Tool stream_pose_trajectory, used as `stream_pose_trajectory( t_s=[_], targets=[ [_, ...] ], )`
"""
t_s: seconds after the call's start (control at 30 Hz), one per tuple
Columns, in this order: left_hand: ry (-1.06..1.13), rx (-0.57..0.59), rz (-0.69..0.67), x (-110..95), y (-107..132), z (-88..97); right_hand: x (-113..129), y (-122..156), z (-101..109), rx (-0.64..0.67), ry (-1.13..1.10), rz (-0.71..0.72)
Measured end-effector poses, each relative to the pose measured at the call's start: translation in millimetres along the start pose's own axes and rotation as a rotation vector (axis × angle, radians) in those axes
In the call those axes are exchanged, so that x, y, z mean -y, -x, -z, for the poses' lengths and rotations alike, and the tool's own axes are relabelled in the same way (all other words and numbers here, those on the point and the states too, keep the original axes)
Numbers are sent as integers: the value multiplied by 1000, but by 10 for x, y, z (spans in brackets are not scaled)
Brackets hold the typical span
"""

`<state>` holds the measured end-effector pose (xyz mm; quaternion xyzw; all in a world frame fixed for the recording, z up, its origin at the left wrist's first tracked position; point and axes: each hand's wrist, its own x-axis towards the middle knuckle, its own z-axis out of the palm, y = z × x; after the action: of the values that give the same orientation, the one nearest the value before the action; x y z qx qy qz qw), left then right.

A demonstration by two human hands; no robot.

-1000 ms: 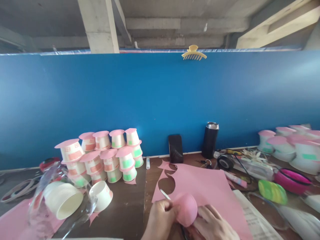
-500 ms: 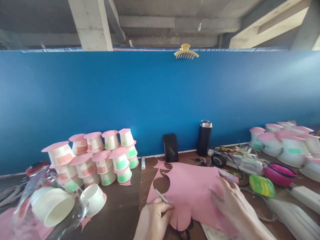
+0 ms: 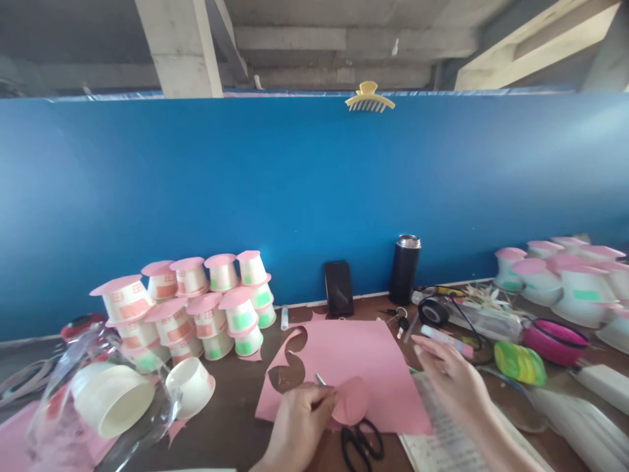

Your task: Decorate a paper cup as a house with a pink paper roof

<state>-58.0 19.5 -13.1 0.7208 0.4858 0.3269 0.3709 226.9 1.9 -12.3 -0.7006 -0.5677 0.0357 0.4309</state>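
My left hand (image 3: 303,419) pinches a pink paper circle (image 3: 352,401) between thumb and fingers, over a larger pink paper sheet (image 3: 334,347). A thin silver tip (image 3: 320,379) pokes out past these fingers; I cannot tell if it belongs to the scissors. Black scissor handles (image 3: 362,446) lie at the sheet's near edge, just below the circle. The sheet has rounded cut-outs along its left side. My right hand (image 3: 455,373) is off the sheet's right side, fingers stretched out and holding nothing, above a printed paper (image 3: 437,419) and near a glue stick (image 3: 445,339).
Stacked paper cups with pink tops (image 3: 206,314) stand left, more (image 3: 584,288) at far right. Plain cups (image 3: 118,400) lie in clear plastic. A phone (image 3: 339,288) and black flask (image 3: 405,269) stand by the blue partition (image 3: 295,183). Tape and a pink case (image 3: 555,342) sit right.
The pink sheet has shifted left and turned a little. My right hand has let go of its right side and moved off it. The scissor handles and printed paper show more.
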Motion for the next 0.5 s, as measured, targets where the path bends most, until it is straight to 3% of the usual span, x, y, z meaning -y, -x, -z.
stream_pose_trajectory(
  t_s=[0.13,0.3,0.4,0.5],
  targets=[
    [57,-2,95,126,-84,-36,-49,-146,271,-23,-7,-72],
    [78,-8,119,143,-96,-35,-74,-501,552,70,134,-61],
    [93,-9,118,146,-97,-32,-228,-702,578,114,323,-50],
    [100,-10,99,149,-94,-27,-422,-736,490,155,492,4]
  ],
)
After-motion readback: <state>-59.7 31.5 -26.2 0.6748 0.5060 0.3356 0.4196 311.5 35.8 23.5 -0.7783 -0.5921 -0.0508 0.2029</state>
